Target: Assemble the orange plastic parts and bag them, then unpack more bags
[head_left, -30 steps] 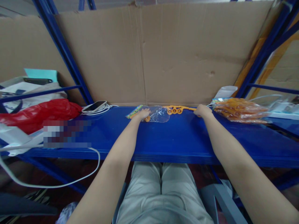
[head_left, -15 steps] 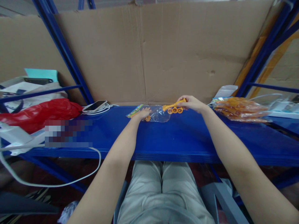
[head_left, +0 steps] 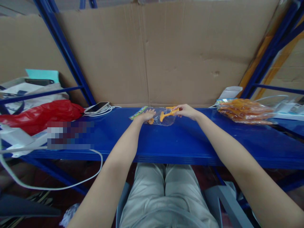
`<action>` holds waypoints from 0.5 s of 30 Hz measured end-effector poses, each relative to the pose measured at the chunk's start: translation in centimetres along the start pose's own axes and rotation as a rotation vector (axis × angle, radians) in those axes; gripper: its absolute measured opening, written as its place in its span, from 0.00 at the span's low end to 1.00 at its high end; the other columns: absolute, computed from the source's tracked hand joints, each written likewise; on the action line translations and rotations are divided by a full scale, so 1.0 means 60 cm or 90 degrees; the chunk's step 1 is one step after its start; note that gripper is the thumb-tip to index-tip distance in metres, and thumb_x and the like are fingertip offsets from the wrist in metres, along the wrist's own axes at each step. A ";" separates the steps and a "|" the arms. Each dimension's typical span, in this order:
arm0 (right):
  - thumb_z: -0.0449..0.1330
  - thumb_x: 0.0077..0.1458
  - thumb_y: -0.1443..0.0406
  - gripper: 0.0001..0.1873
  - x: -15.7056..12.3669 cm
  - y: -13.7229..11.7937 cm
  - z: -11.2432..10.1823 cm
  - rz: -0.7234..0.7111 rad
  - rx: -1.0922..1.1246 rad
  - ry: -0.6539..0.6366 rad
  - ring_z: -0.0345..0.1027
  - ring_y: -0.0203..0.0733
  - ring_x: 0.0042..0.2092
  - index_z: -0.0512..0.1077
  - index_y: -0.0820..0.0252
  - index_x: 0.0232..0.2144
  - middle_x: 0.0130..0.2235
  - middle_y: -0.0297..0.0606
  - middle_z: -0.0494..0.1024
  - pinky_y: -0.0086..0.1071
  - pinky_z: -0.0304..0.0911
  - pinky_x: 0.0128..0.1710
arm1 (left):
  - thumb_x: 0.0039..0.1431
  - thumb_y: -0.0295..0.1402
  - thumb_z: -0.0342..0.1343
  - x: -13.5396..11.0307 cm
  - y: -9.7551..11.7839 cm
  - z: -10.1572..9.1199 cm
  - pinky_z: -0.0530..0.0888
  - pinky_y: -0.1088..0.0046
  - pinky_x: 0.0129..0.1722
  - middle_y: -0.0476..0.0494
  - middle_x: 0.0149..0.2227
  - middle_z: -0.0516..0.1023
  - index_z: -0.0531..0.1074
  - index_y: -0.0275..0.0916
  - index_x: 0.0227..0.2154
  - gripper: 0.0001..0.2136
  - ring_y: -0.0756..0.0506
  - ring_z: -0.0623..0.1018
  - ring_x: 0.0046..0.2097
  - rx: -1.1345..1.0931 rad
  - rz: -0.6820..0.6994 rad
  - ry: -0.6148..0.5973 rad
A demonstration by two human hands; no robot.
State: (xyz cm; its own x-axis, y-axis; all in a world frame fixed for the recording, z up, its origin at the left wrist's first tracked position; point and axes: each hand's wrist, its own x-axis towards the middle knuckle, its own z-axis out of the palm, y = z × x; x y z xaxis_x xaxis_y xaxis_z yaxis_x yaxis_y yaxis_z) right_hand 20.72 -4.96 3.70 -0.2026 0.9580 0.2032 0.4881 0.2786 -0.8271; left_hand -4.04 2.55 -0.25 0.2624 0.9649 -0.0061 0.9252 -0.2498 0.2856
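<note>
A clear plastic bag (head_left: 170,122) with a colourful header strip (head_left: 137,112) lies flat on the blue tabletop in the head view. My left hand (head_left: 145,116) rests on its left part with the fingers stretched out. Just beside that hand, a small orange piece (head_left: 151,121) shows through the plastic. At the bag's right end, my right hand (head_left: 187,111) pinches an orange plastic toy piece (head_left: 167,114). This piece reaches left over the bag; whether it is inside or on top I cannot tell.
To the right lies a stack of bagged orange pieces (head_left: 244,110). A phone (head_left: 97,108) with a coiled white cable and a red plastic bag (head_left: 45,115) are at the left. Cardboard (head_left: 180,57) stands behind the blue table (head_left: 175,144), between blue posts.
My right hand has moved left and slightly down with the orange toy piece, which has turned and now overlaps the bag. Its round wheels no longer show. My left hand stays nearly in place.
</note>
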 end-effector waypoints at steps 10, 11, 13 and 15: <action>0.65 0.48 0.73 0.09 0.009 0.005 0.068 0.049 0.061 0.070 0.64 0.30 0.24 0.78 0.67 0.35 0.24 0.32 0.73 0.27 0.68 0.28 | 0.67 0.48 0.29 -0.026 0.047 -0.005 0.48 0.66 0.67 0.48 0.71 0.42 0.49 0.44 0.68 0.30 0.45 0.42 0.71 -0.014 0.073 -0.055; 0.65 0.48 0.72 0.08 0.010 0.006 0.072 0.055 0.077 0.082 0.65 0.30 0.25 0.77 0.67 0.35 0.24 0.33 0.74 0.27 0.69 0.30 | 0.67 0.48 0.29 -0.028 0.052 -0.004 0.48 0.67 0.67 0.49 0.71 0.43 0.50 0.44 0.68 0.30 0.46 0.42 0.71 -0.017 0.074 -0.051; 0.64 0.49 0.72 0.06 0.011 0.008 0.077 0.059 0.112 0.089 0.67 0.31 0.26 0.77 0.66 0.33 0.27 0.36 0.75 0.28 0.70 0.32 | 0.68 0.47 0.30 -0.031 0.058 -0.003 0.50 0.68 0.67 0.50 0.71 0.45 0.51 0.45 0.68 0.29 0.46 0.43 0.71 -0.021 0.074 -0.044; 0.63 0.49 0.73 0.05 0.010 0.010 0.078 0.062 0.146 0.063 0.69 0.32 0.28 0.76 0.66 0.32 0.30 0.38 0.77 0.28 0.71 0.35 | 0.67 0.47 0.31 -0.031 0.059 -0.003 0.51 0.68 0.67 0.49 0.71 0.45 0.51 0.44 0.68 0.29 0.46 0.44 0.71 -0.022 0.074 -0.046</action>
State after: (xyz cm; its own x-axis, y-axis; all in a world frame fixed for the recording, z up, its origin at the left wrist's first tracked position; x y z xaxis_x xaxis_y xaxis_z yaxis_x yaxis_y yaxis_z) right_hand 16.94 -4.54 0.88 -0.0739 0.9847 0.1580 0.2939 0.1729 -0.9401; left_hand -1.29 -0.15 0.97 0.3872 0.9211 -0.0400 0.8779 -0.3551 0.3211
